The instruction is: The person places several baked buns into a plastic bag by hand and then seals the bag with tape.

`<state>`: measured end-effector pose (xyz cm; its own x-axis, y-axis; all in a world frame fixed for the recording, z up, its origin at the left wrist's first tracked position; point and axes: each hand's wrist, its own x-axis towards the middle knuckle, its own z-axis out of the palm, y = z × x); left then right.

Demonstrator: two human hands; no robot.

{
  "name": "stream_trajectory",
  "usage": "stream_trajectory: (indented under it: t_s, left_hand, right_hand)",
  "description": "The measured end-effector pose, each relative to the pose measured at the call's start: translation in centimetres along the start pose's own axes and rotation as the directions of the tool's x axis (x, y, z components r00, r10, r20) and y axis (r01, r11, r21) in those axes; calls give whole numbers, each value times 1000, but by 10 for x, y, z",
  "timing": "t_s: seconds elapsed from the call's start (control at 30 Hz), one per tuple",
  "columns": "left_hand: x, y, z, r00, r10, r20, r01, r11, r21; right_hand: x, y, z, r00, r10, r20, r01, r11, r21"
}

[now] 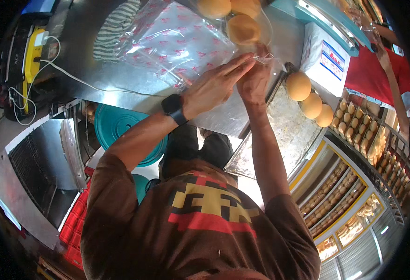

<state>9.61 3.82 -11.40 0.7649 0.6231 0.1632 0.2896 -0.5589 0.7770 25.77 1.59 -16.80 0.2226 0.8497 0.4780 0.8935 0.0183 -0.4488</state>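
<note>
A clear plastic bag (268,26) holding several round golden buns (244,29) lies at the top of the metal table. Its gathered end is gripped in my right hand (255,82). My left hand (213,85), with a dark watch on its wrist, meets the right one at the bag's end, its fingers straight and close together; whether they pinch the plastic is unclear. Left of both hands lies a stack of clear plastic bags with red print (180,42), beside a striped cloth (115,31). Three loose buns (311,105) sit in a row along a worn baking tray (278,133).
A white printed package (325,57) stands by a teal bag sealer (331,21). A white cable (96,89) crosses the table from a yellow power strip (33,56). Teal tubs (117,129) are below. Racks of bread (359,126) and a person in red (373,73) are at right.
</note>
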Motion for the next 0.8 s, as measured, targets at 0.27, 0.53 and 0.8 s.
stream_trajectory:
  t_s: [0.27,0.53,0.8]
  left_hand:
    - [-7,2,-7,1000,-12,23,9,992,129]
    - [-17,1,6,997,-75,-20,77,991,114]
    - [-16,7,10,980,36,-195,2,981,192]
  right_hand:
    - [7,7,-2,994,61,91,-48,989,-140]
    - [-33,42,-134,977,206,47,-209,974,89]
    - [-4,146,-156,766,401,502,-441,896,-44]
